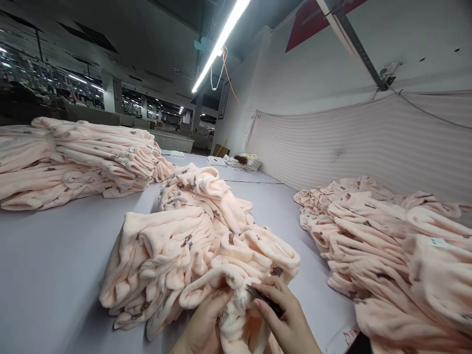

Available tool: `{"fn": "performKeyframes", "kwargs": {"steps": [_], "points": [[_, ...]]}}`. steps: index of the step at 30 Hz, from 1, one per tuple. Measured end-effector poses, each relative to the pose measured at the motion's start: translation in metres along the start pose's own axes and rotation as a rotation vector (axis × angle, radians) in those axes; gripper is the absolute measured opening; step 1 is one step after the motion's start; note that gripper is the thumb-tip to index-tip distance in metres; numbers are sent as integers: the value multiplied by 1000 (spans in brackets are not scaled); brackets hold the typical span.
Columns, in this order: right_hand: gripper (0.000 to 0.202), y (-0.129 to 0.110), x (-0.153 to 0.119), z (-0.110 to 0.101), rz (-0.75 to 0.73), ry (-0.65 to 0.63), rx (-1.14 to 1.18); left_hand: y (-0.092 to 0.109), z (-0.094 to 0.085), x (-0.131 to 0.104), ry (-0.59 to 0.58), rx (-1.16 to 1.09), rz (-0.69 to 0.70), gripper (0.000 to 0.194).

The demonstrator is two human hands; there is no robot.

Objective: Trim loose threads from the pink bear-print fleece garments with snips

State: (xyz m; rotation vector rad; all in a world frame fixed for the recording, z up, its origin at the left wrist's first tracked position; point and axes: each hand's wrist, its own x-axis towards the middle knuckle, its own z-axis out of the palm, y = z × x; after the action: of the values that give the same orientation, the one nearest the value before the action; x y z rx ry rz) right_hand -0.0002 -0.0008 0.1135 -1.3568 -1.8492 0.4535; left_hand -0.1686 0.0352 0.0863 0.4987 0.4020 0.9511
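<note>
A pale pink plush cloth piece (234,319) with a bunched, whitish edge is at the bottom centre. My left hand (206,319) grips it from the left, its fingertips partly hidden by the fabric. Held between the thumb and fingers of my right hand (282,312) is a small dark tool (271,302), its tip touching the bunched edge. Just beyond both hands lies a heap of the same pink fabric (165,246), printed with small brown and grey figures.
Tied bundles of pink fabric (92,157) lie at the left, and another large pile (376,246) is at the right. White papers or cloths (239,161) sit at the table's (55,260) far end, beside a wall with striped sheeting (313,142).
</note>
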Motion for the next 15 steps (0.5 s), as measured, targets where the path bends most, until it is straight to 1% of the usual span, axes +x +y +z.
{"fn": "performKeyframes", "kwargs": {"steps": [3, 5, 8, 10, 13, 15], "points": [[22, 0, -1, 0, 19, -15, -24, -1, -4, 0, -39, -36, -14, 16], [21, 1, 0, 2, 37, 7, -28, -1, -5, 0, -50, -83, -8, 19], [20, 1, 4, 2, 40, 22, 0, 0, -6, -1, -84, -145, 36, 25], [20, 2, 6, 1, 39, 40, -16, 0, -8, -2, -105, -133, 65, 26], [19, 2, 2, -4, 19, 63, -77, -2, -11, -3, -75, -83, 74, 23], [22, 3, -8, -3, -46, 75, -119, -3, -11, -3, -47, -74, 71, 21]]}}
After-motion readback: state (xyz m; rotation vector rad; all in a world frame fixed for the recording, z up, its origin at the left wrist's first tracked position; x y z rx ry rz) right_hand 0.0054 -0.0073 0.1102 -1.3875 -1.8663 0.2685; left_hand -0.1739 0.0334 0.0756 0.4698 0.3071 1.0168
